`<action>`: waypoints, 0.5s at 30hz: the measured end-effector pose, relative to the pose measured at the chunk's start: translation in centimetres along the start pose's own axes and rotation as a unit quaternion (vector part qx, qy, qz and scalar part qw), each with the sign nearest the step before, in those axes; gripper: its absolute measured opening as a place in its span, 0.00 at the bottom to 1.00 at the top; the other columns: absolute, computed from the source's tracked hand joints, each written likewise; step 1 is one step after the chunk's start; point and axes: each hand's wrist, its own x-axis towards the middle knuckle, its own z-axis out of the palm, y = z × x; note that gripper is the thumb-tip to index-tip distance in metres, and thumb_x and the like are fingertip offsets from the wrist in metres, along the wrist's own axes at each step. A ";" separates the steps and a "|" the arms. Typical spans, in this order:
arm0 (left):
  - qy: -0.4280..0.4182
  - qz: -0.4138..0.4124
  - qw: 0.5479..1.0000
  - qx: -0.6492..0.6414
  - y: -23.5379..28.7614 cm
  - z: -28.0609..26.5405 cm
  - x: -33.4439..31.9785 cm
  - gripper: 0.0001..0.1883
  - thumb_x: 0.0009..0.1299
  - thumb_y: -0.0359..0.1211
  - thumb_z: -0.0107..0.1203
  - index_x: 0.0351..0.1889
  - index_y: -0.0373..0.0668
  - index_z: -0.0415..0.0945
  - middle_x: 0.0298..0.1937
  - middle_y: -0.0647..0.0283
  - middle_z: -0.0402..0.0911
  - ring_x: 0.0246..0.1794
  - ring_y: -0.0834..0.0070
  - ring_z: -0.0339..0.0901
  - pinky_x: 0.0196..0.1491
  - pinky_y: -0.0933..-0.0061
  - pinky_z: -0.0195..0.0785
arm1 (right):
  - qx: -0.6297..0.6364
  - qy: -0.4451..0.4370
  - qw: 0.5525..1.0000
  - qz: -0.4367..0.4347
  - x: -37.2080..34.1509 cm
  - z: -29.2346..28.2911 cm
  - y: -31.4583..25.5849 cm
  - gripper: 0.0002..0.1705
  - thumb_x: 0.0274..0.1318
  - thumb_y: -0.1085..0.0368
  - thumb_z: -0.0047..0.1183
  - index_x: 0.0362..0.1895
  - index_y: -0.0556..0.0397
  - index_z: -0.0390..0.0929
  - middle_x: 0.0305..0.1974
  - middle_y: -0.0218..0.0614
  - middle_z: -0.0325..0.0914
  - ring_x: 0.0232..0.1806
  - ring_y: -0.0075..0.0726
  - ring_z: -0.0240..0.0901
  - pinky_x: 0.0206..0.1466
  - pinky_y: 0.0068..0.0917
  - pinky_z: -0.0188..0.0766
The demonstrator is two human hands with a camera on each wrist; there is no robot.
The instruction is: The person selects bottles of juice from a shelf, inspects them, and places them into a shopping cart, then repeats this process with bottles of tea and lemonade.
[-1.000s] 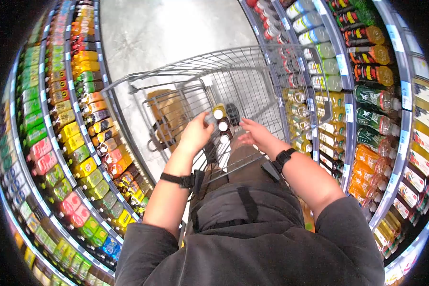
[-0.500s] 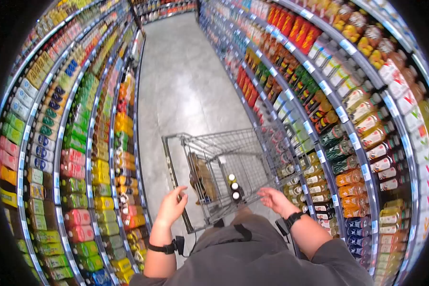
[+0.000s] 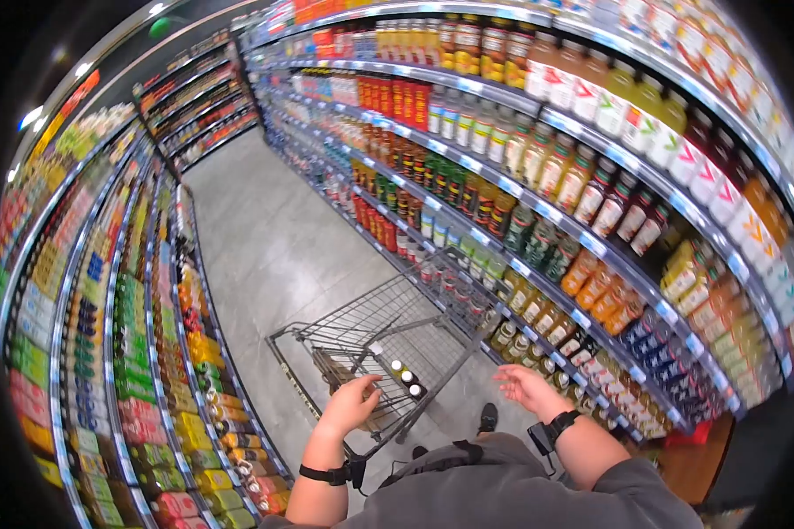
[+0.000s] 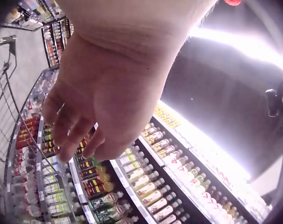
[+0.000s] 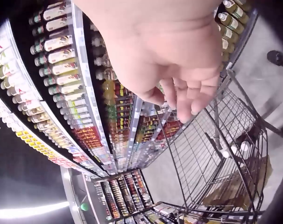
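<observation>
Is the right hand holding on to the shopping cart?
No, the head view shows the right hand up in the air, with a bare gap between its fingers and the shopping cart.

Head view faces forward-down — wrist views, near hands (image 4: 106,95) (image 5: 179,63), apparently share the cart (image 3: 415,324).

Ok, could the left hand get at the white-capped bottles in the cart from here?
Probably yes: the left hand looks empty and near the white-capped bottles, and the cart looks open above them.
</observation>
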 end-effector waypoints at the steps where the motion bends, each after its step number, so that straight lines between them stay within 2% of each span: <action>1: -0.006 0.023 0.999 0.026 1.1 0.1 0.5 0.19 0.74 0.37 0.59 0.61 0.43 0.79 0.41 0.56 0.87 0.35 0.62 0.84 0.42 0.61 0.76 | 0.007 0.007 1.000 -0.017 -1.1 -0.3 -0.3 0.16 0.75 0.65 0.45 0.62 0.52 0.75 0.53 0.41 0.84 0.40 0.32 0.82 0.40 0.29 0.80; 5: -0.060 0.043 0.996 0.043 5.2 1.7 3.1 0.20 0.74 0.36 0.59 0.63 0.42 0.78 0.41 0.56 0.88 0.33 0.63 0.84 0.40 0.61 0.76 | 0.035 0.047 0.997 -0.045 -5.4 -2.1 -1.5 0.16 0.75 0.65 0.45 0.62 0.51 0.75 0.54 0.40 0.83 0.41 0.30 0.80 0.42 0.28 0.79; 9: -0.088 0.068 0.991 0.074 10.8 5.8 6.6 0.19 0.73 0.35 0.60 0.61 0.43 0.79 0.42 0.55 0.88 0.32 0.62 0.83 0.40 0.61 0.76 | 0.049 0.056 0.993 -0.090 -10.0 -6.3 -1.7 0.17 0.75 0.63 0.48 0.62 0.51 0.75 0.55 0.38 0.82 0.43 0.29 0.79 0.45 0.28 0.78; 13: -0.158 0.122 0.975 0.097 17.9 12.9 10.8 0.19 0.73 0.36 0.60 0.61 0.44 0.79 0.42 0.56 0.88 0.33 0.60 0.84 0.41 0.60 0.76 | 0.061 0.088 0.986 -0.125 -15.4 -12.5 -1.7 0.17 0.75 0.61 0.50 0.62 0.50 0.76 0.56 0.35 0.82 0.44 0.28 0.79 0.46 0.28 0.77; 15: -0.183 0.209 0.951 0.133 21.7 16.8 12.4 0.19 0.73 0.36 0.60 0.60 0.45 0.79 0.42 0.56 0.88 0.34 0.57 0.84 0.41 0.58 0.76 | 0.069 0.108 0.981 -0.144 -18.4 -15.9 -1.4 0.17 0.75 0.60 0.50 0.62 0.49 0.76 0.56 0.35 0.82 0.44 0.28 0.79 0.47 0.28 0.77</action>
